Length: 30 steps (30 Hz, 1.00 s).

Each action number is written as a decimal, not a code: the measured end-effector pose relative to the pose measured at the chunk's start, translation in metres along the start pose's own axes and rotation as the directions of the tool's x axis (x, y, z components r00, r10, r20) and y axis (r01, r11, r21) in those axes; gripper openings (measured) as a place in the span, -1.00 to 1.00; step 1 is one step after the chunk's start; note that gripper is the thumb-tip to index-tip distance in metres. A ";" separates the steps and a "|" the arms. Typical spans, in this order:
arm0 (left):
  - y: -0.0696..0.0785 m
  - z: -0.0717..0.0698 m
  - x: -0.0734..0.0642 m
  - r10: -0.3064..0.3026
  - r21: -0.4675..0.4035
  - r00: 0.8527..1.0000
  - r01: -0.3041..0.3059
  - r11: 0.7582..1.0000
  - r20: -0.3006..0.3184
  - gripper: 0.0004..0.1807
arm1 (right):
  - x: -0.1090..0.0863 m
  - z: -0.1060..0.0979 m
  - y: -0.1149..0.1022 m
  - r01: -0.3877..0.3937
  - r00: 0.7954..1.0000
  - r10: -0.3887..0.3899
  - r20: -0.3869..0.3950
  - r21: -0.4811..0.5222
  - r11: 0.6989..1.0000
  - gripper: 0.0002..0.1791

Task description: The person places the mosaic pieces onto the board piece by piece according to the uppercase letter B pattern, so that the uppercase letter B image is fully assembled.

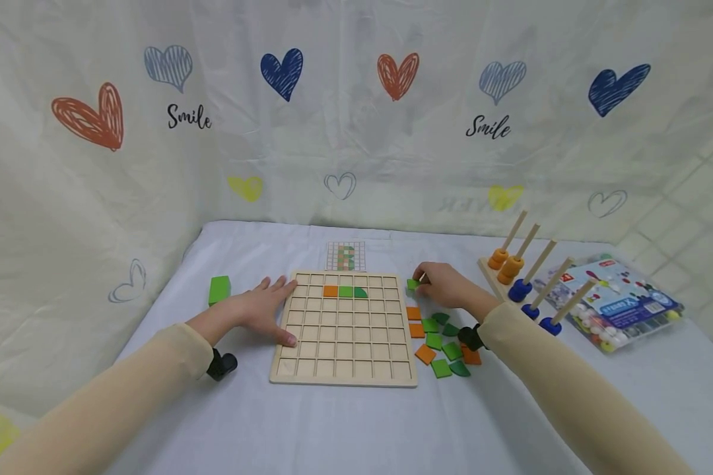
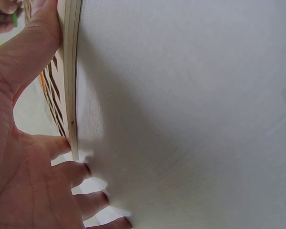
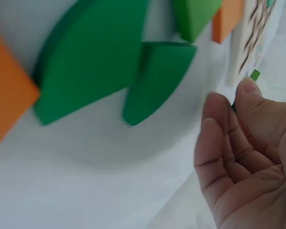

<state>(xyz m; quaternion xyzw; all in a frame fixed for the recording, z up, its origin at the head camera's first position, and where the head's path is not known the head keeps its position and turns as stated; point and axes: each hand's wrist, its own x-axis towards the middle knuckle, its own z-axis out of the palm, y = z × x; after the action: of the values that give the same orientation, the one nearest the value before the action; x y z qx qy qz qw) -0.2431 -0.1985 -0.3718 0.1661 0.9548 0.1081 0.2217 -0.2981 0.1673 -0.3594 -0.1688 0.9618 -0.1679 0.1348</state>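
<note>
A wooden grid board (image 1: pixel 344 330) lies flat on the white-covered table. One row of it holds an orange square tile (image 1: pixel 331 291), a green square tile (image 1: pixel 346 291) and a dark green quarter-circle tile (image 1: pixel 360 292). My left hand (image 1: pixel 261 310) rests at the board's left edge, fingers spread, thumb and index finger touching the rim (image 2: pixel 69 86). Right of the board, my right hand (image 1: pixel 442 285) pinches a light green tile (image 1: pixel 412 284) between thumb and fingers. In the right wrist view most of that tile (image 3: pixel 255 75) is hidden by the fingertips.
Loose orange, light green and dark green tiles (image 1: pixel 434 341) lie right of the board. A printed pattern card (image 1: pixel 346 256) sits behind it. At the left is a green block (image 1: pixel 219 290). A peg stand with rings (image 1: pixel 519 290) and a clear bead box (image 1: pixel 618 297) stand at the right.
</note>
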 end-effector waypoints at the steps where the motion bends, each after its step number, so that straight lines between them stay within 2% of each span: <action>1: 0.000 0.000 0.000 -0.002 0.001 1.000 0.002 1.000 0.000 0.36 | 0.000 -0.001 -0.001 0.008 1.000 -0.008 -0.005 0.011 1.000 -0.73; 4: 0.000 -0.001 -0.001 -0.010 0.004 1.000 0.010 1.000 0.001 0.36 | 0.001 0.000 -0.012 0.021 1.000 -0.021 -0.004 0.055 0.998 -0.71; 8: 0.000 -0.001 -0.001 -0.001 0.007 1.000 0.001 1.000 0.000 0.36 | 0.006 0.008 -0.038 0.041 0.999 -0.042 0.007 0.088 0.995 -0.68; 18: 0.001 0.000 -0.001 -0.012 -0.007 1.000 0.012 1.000 0.008 0.36 | 0.018 0.031 -0.100 0.167 0.984 -0.171 0.047 0.069 0.983 -0.69; 23: 0.001 -0.001 -0.001 -0.010 -0.005 1.000 0.010 1.000 0.010 0.37 | 0.024 0.040 -0.118 0.190 0.980 -0.191 0.061 0.023 0.982 -0.72; 30: 0.002 -0.002 -0.001 -0.015 -0.003 1.000 0.015 1.000 0.014 0.37 | 0.029 0.047 -0.130 0.202 0.978 -0.199 0.064 -0.044 0.978 -0.78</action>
<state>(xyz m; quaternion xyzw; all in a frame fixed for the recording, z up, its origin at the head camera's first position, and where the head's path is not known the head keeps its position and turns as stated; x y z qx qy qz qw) -0.2427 -0.1975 -0.3690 0.1594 0.9542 0.1065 0.2297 -0.2734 0.0279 -0.3597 -0.2730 0.9394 -0.1514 0.1414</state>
